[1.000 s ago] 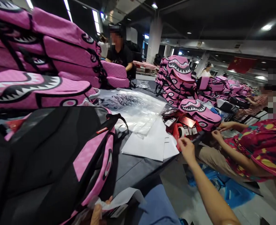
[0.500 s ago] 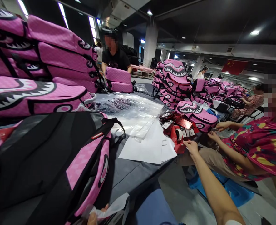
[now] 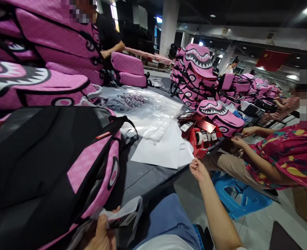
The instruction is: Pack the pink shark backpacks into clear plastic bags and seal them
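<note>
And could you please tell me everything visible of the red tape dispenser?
The red tape dispenser has a glossy, plastic-looking body with a white roll seated in its open top. It stands near the edge of the dark table, beside white sheets and red tags. The right hand has its fingers just below its near end; whether they touch it is unclear.

Right hand (image 3: 199, 170): is drawn back toward the wearer, apart from the red tape dispenser (image 3: 199, 152).
Co-worker in black (image 3: 108, 33): is seen farther left, partly hidden by stacked pink bags (image 3: 54, 38).
</note>
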`<state>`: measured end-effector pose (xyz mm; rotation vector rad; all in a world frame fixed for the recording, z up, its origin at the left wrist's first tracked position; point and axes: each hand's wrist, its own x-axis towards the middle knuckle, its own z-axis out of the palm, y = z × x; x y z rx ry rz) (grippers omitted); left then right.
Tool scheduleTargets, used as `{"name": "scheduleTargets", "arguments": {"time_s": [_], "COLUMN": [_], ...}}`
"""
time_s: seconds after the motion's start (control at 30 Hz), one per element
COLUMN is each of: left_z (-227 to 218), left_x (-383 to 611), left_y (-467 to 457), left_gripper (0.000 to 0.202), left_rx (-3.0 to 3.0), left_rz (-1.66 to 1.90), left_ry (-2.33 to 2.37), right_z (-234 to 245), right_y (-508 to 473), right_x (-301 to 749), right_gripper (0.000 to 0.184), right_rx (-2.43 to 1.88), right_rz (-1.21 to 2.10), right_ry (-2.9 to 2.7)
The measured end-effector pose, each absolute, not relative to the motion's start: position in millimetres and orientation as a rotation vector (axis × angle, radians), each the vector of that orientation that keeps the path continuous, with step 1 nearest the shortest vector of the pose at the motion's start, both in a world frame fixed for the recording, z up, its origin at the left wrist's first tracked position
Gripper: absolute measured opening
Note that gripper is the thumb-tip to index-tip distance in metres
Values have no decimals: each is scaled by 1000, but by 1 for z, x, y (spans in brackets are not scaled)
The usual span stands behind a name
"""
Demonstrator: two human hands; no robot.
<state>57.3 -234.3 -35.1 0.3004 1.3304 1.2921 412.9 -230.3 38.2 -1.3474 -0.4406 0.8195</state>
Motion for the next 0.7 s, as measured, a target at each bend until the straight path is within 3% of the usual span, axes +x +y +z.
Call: {"name": "scheduleTargets", "arguments": {"time_s": [0.17, 0.23, 0.43, 0.7], "left_z": [-12, -8, -10, -10], "left_x": [78, 83, 85, 83], "left_y": [-238, -235, -228, -229], "left_gripper": [65, 61, 53, 46], "left_rx": [254, 287, 488, 513], "left_rz": [1497, 1581, 1700, 1682], "left_ry": [1244, 1222, 1290, 1221], "right_z": [50, 61, 81, 59], "right_y": [-215, -213, -186, -171], "right_x": [289, 250, 199, 193], "right_gripper": [36, 33, 20, 11], "right_rx": [-968, -890, -925, -989], "right_rz": [1521, 1635, 1231, 673], "right_ry": [-821, -1186, -2080, -2360]}}
